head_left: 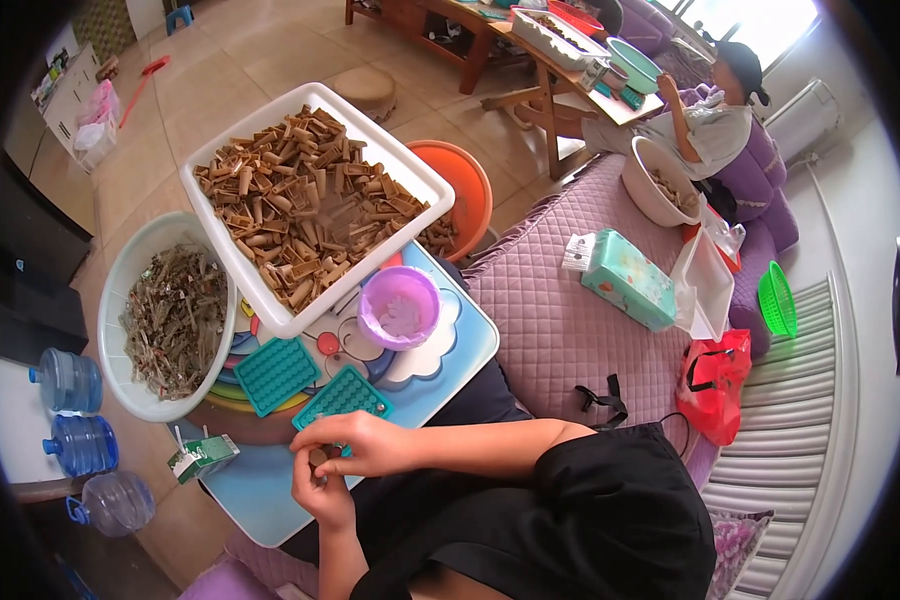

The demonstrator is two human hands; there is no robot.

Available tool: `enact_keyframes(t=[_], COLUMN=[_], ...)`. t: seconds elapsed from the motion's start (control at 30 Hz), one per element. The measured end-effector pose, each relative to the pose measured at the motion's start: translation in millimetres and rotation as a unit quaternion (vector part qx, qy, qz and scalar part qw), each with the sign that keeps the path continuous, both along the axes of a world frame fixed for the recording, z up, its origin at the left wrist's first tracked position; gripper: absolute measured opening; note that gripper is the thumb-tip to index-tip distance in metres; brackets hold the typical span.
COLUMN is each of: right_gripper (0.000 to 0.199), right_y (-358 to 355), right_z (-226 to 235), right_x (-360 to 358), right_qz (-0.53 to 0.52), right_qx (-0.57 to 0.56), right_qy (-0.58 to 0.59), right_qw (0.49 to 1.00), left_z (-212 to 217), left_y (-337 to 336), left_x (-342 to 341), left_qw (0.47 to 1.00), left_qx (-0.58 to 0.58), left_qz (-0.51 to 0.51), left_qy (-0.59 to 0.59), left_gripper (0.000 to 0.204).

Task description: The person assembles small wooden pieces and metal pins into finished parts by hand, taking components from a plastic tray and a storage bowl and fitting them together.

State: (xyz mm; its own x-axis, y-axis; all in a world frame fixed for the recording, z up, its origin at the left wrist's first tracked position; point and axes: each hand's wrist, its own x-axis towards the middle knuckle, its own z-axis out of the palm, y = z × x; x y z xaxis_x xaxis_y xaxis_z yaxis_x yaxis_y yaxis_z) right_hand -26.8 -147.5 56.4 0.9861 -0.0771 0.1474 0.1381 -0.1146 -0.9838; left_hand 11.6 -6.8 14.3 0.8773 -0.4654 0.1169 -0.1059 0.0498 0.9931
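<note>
My right hand [362,442] and my left hand [322,497] meet over the near edge of the low table. Their bent fingers close round a small brown piece [318,458], mostly hidden by the fingers. Just beyond my right hand lies a teal studded mould [348,396]; a second teal mould [275,375] is beside it to the left. A purple bowl [425,290] stands behind them. Farther off, a white tray [297,318] is heaped with brown curved and tube-shaped pieces [300,200]. To its left a pale basin [113,340] holds thin greyish-brown strips [175,325].
A green-and-white carton [205,458] is at the table's left edge. An orange bucket [470,185] stands behind the tray. Large water bottles [82,447] are at left. On the quilted sofa [550,270] lies a teal packet [630,280]. Another person [710,130] sits at the far right.
</note>
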Motion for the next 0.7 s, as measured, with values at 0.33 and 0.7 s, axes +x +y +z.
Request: enact_keyframes(t=[0.33,0.7], right_gripper=[0.025,0.028], right_y=[-48.8,-41.7], right_z=[-2.9,10.7], right_x=[1.8,-9.0], right_qz=[0.124,0.044], right_qx=[0.091,0.161], right_qy=[0.134,0.012], right_qw=[0.979,0.986], left_z=[32.9,21.3], left_y=[-1.4,-2.6], left_x=[6.6,7.9], left_qw=[0.957,0.955], left_qx=[-0.209,-0.179], left_qz=[-0.052,-0.089], left_qy=[0.194,0.220], left_gripper=[0.038,0.033])
